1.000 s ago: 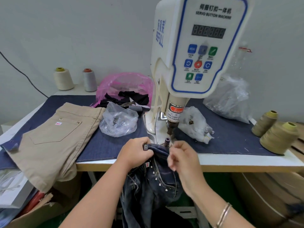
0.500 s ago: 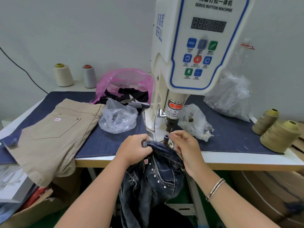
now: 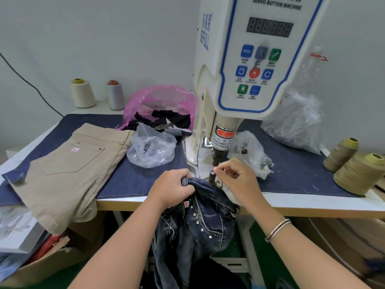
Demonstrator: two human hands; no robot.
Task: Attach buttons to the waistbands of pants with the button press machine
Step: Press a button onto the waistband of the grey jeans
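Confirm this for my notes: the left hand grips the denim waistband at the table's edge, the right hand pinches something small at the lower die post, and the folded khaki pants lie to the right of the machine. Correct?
Not quite. In the head view the khaki pants lie to the left of the machine, not the right. The rest stands: the left hand grips the denim waistband and the right hand pinches something small at the lower die post.

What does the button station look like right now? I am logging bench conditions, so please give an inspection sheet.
Surface: table covered by a dark blue cloth.
Job's things: button machine; dark jeans with the waistband at the lower die post; beige pants lying left.
Clutter: clear bags, pink bag, thread cones.
Hands: left hand grips the waistband; right hand fingers pinch something small at the post.
Cables: dark cable along the wall.
Surroundings: cardboard box below left.
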